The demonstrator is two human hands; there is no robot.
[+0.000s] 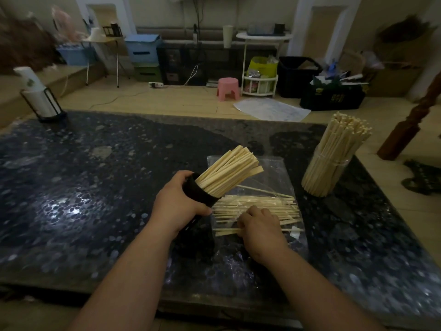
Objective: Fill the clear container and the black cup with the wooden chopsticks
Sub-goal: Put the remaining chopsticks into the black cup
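Observation:
My left hand grips the black cup, tilted to the right above the dark table, with a bundle of wooden chopsticks sticking out of it. My right hand rests on the loose chopsticks lying flat on a clear plastic bag, its fingers curled around a few of them. The clear container stands upright at the right of the table, packed with chopsticks that fan out above its rim.
The dark speckled table stretches to the left. A paper-towel roll in a black stand sits at its far left corner. A wooden post rises past the right edge. Stools, crates and bins lie on the floor beyond.

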